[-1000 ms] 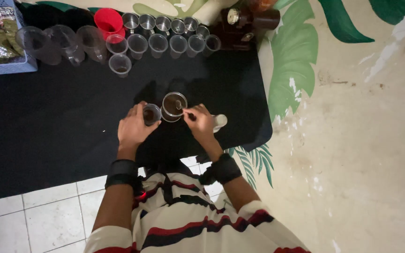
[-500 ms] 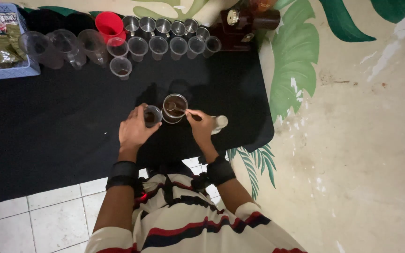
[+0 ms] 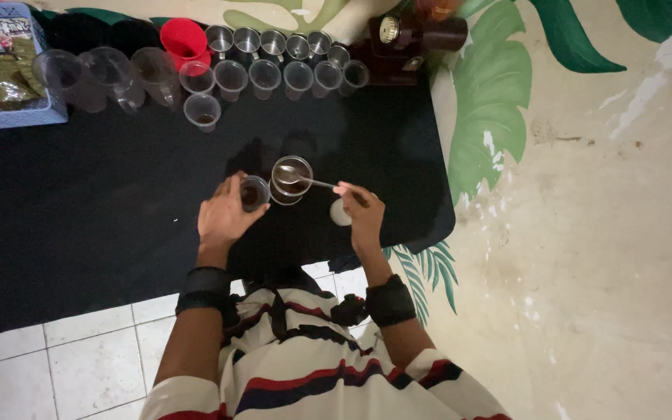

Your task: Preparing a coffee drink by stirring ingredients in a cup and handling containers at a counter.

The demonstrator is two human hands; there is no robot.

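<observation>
Here the black tabletop (image 3: 79, 225) fills most of the view, and it stands against a wall painted with large green leaves (image 3: 491, 101). At the far left corner of it lies a blue basket (image 3: 9, 117) with green packets inside. Along the far edge stand three big clear plastic cups (image 3: 106, 74), next to them a red cup (image 3: 183, 40), then two rows of smaller cups: metal ones (image 3: 274, 43) behind and clear ones (image 3: 274, 78) in front. One more clear cup (image 3: 201, 111) stands alone, a little nearer. A dark brown grinder (image 3: 402, 47) stands at the far right corner.

Near the front edge, in the middle, there is a glass cup (image 3: 290, 179) with a dark liquid at its bottom. Just beside it, on its left, is a small dark cup (image 3: 254, 193). The left hand (image 3: 223, 222) holds this small cup: its fingers (image 3: 236, 187) are curled around the side, closed on it, and the cup stays upright on the tabletop. The right hand (image 3: 363, 218) is at the right of the glass cup. Its fingers (image 3: 345, 190) are pinched closed on the end of a thin metal spoon (image 3: 305, 180), and the bowl of the spoon is over the mouth of the glass cup. I cannot tell whether the spoon touches the liquid. A small round white lid (image 3: 340, 212) lies on the tabletop just under the right hand. Both wrists carry black bands (image 3: 389, 299).
</observation>
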